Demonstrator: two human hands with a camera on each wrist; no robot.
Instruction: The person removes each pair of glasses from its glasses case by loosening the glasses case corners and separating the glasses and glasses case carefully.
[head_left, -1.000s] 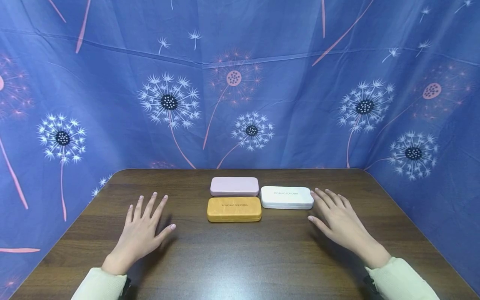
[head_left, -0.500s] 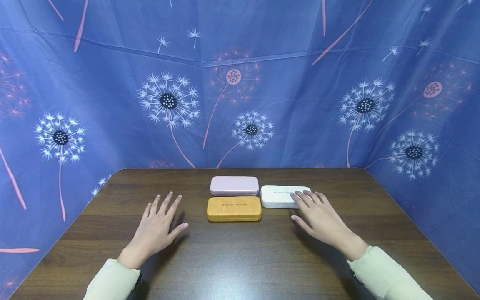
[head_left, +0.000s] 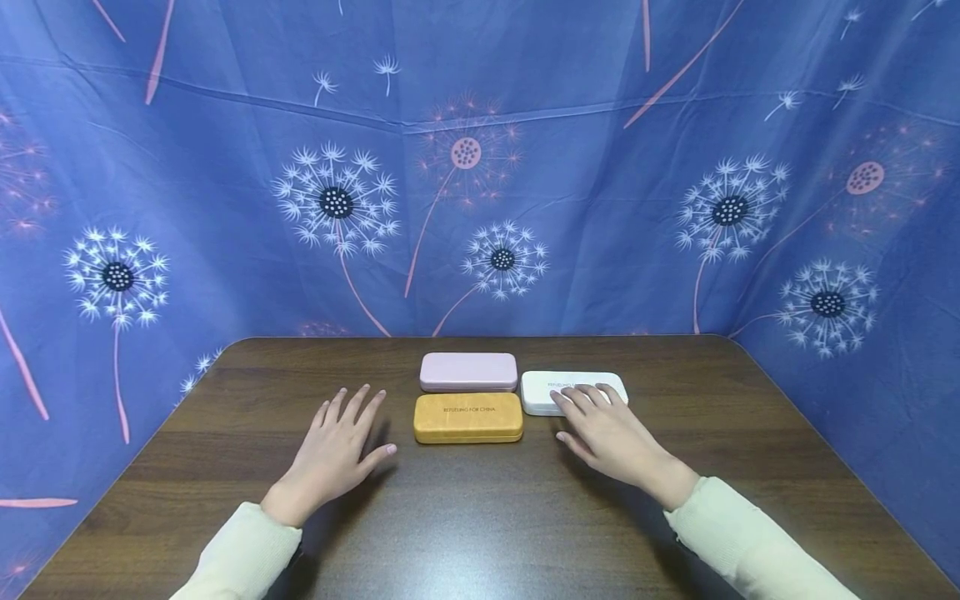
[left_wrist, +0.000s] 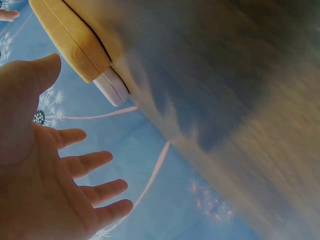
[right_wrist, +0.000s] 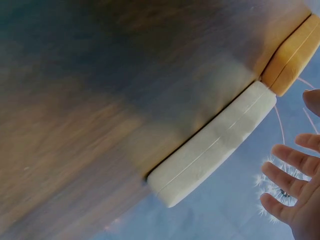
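Note:
Three closed, eyeglass-style cases lie together on the brown wooden table (head_left: 480, 508). The yellow case (head_left: 468, 419) is in front, the pink case (head_left: 468, 372) right behind it, and the white case (head_left: 540, 400) to their right. Both the yellow and white ones carry printed lettering. My left hand (head_left: 333, 454), fingers spread, hovers left of the yellow case and holds nothing. Over the front of the white case my right hand (head_left: 615, 437) extends with spread fingers, hiding part of its lid. In the right wrist view, a gap shows between the fingers and the white case (right_wrist: 215, 145).
A blue cloth (head_left: 600, 167) printed with dandelions hangs behind the table and along both sides. Pale green sleeves (head_left: 750, 533) cover both forearms. Bare tabletop lies between the hands and toward the front.
Both hands have moved inward: the left to the right, toward the yellow case, and the right to the left, over the white case. The cases stay where they were.

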